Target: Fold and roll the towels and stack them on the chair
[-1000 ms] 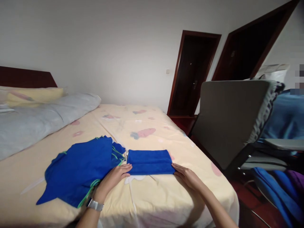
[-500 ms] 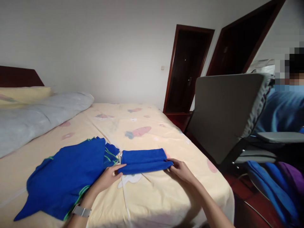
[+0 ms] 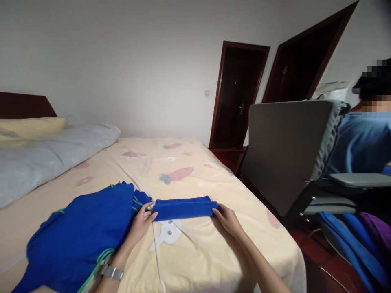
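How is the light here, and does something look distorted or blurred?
Head view: light uneven, the wall dimmer at upper left; head view: soft shadow on the bed beside the right forearm; head view: far-right doorway slants, likely lens distortion; head view: pixelation covers part of another person's head; head view: folded blue cloth fairly sharp.

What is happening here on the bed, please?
Someone's left hand and right hand hold the two ends of a folded blue cloth on the bed. A narrow strip of it shows behind the near fold. More blue fabric, green-edged, lies to the left. Another person is by the grey chair.
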Available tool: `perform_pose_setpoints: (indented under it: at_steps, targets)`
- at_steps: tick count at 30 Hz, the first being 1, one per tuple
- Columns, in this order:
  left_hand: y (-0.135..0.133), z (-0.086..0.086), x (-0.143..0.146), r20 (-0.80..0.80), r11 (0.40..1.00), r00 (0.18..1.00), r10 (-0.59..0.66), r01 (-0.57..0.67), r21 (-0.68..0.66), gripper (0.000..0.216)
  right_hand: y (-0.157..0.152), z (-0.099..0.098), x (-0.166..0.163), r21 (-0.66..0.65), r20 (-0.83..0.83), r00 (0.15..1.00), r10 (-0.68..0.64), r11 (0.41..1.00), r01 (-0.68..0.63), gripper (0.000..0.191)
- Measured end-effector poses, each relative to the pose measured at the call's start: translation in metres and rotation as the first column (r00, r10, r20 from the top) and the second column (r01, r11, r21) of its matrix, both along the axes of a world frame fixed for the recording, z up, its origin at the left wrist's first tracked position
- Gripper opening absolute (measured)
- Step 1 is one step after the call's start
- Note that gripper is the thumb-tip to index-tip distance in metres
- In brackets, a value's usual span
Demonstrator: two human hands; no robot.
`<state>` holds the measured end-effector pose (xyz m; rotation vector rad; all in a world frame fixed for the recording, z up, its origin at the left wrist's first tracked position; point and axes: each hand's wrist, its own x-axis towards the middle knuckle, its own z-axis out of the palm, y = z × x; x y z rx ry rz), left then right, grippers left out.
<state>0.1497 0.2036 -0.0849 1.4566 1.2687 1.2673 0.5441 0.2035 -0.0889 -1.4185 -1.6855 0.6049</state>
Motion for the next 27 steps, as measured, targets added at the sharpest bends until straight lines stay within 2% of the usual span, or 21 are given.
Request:
perform_pose_setpoints:
  at_steps: [3,6,10,12,15,17,19,21,22,25,27]
  targets:
    - [-0.005,0.002,0.002,0.006,0.999,1.000,0.015,-0.015,0.041,0.069,-0.002,0.003,0.002,0.009,-0.004,1.000,-0.019,1.000,0.019,0.049]
    - [-0.015,-0.004,0.000,-0.043,0.998,0.999,0.011,-0.009,0.058,0.063,-0.011,0.008,0.007,-0.030,0.004,1.000,-0.026,0.999,0.026,0.052]
    - [-0.030,-0.014,-0.003,-0.230,0.997,0.973,0.008,0.009,0.072,0.051,-0.027,0.007,0.013,-0.120,0.052,0.999,-0.011,0.993,0.017,0.053]
    - [-0.034,-0.014,-0.002,-0.419,0.988,0.903,0.091,-0.028,0.155,0.042,-0.030,0.005,0.013,-0.131,0.092,0.996,-0.009,0.991,0.021,0.053]
    - [-0.037,-0.005,0.003,-0.650,0.933,0.701,0.294,-0.064,0.353,0.029,-0.025,0.004,0.010,-0.079,0.229,0.972,-0.061,0.994,0.081,0.049]
    - [-0.038,0.004,0.008,-0.695,0.887,0.598,0.398,-0.059,0.458,0.027,-0.018,0.007,0.004,0.049,0.355,0.924,-0.144,0.990,0.135,0.044]
    - [-0.038,0.014,0.014,-0.706,0.857,0.568,0.424,0.002,0.516,0.026,-0.015,0.012,-0.008,0.234,0.422,0.875,-0.235,0.961,0.146,0.038]
    - [-0.039,0.019,0.023,-0.733,0.840,0.576,0.362,0.140,0.525,0.025,-0.018,0.017,-0.026,0.373,0.429,0.875,-0.225,0.926,0.056,0.036]
    - [-0.039,0.020,0.028,-0.761,0.827,0.574,0.303,0.238,0.509,0.027,-0.022,0.019,-0.038,0.404,0.438,0.883,-0.167,0.914,-0.028,0.036]
    - [-0.035,0.011,0.046,-0.851,0.765,0.510,0.128,0.496,0.412,0.039,-0.032,0.016,-0.076,0.370,0.537,0.835,0.122,0.855,-0.363,0.042]
    - [-0.029,0.000,0.052,-0.878,0.738,0.474,0.065,0.570,0.362,0.046,-0.034,0.010,-0.091,0.309,0.594,0.767,0.243,0.812,-0.496,0.048]
